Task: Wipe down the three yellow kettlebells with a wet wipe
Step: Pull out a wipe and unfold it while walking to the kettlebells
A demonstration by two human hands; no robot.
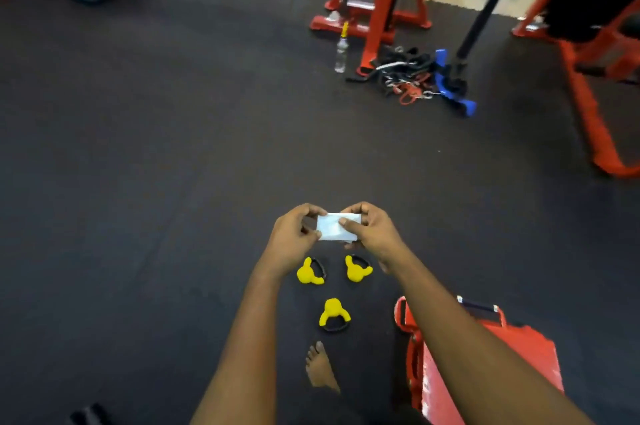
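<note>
Three small yellow kettlebells with black handles lie on the dark floor mat below my hands: one at the left (309,273), one at the right (357,270), and one nearer to me (333,314). Above them, both hands hold a folded white wet wipe (335,226) flat in the air. My left hand (294,234) pinches its left end between thumb and fingers. Its right end sits in the grip of my right hand (372,229). Neither hand touches a kettlebell.
A red box with a handle (491,355) stands at my right, under my right forearm. My bare foot (320,369) rests just below the nearest kettlebell. Farther off are red rack frames (377,9), a clear water bottle (341,56) and a pile of straps and bands (419,78).
</note>
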